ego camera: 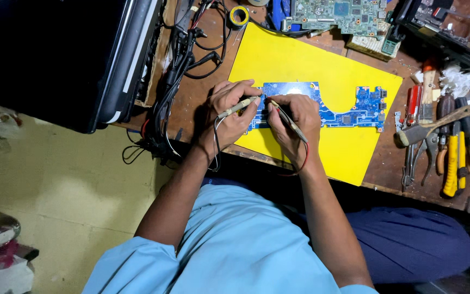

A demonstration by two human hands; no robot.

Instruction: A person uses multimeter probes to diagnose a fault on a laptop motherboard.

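A blue circuit board [349, 111] lies on a yellow mat [295, 60] on a wooden workbench. My left hand [229, 109] grips a pale test probe [237, 107] with a black lead, its tip pointing right onto the board's left end. My right hand [292, 122] holds a second probe [289, 121] with a red lead, its tip pointing up-left. The two tips meet close together over the board's left part, which my fingers partly hide.
A green circuit board [338, 13] lies at the back. Pliers, screwdrivers and a brush [441, 141] crowd the bench's right end. Black cables [180, 71] run down the left, beside a dark laptop [55, 54]. A solder roll [239, 15] sits near the mat's top-left corner.
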